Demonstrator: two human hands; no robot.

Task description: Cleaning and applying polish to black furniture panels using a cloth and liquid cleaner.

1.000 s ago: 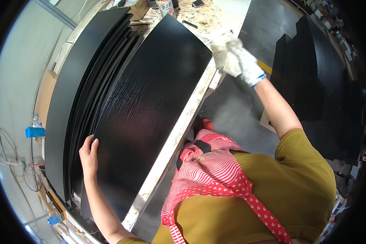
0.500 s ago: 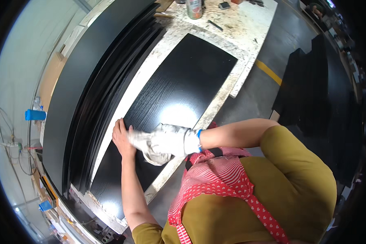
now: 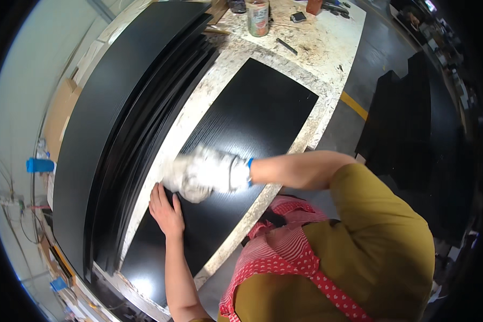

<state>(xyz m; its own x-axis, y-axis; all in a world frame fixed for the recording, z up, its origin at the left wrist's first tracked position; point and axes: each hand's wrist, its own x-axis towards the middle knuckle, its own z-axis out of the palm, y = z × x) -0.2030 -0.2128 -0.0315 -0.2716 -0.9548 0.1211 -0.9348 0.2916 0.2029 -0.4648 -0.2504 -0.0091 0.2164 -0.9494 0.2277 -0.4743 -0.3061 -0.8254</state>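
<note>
A long black wood-grain panel (image 3: 257, 102) lies flat on a stained white worktable. My left hand (image 3: 168, 212), bare, rests on the panel's left edge with its fingers stretched out. Just above it, my right hand (image 3: 212, 170) wears a white glove with a blue cuff and is closed on a crumpled whitish cloth (image 3: 196, 193) against the panel's surface. Motion smears the fingertips of the glove, and the cloth is partly hidden under it.
Several dark panels (image 3: 112, 102) are stacked along the table's left side. A spray can (image 3: 258, 19) and a small black bar (image 3: 287, 46) sit on the worktable (image 3: 319, 48) at the far end. More black panels (image 3: 397, 118) stand at the right, across the floor.
My gloved right hand has moved with the cloth farther up the panel, away from me. My left hand has slid a little nearer along the left edge. The whole view has shifted slightly.
</note>
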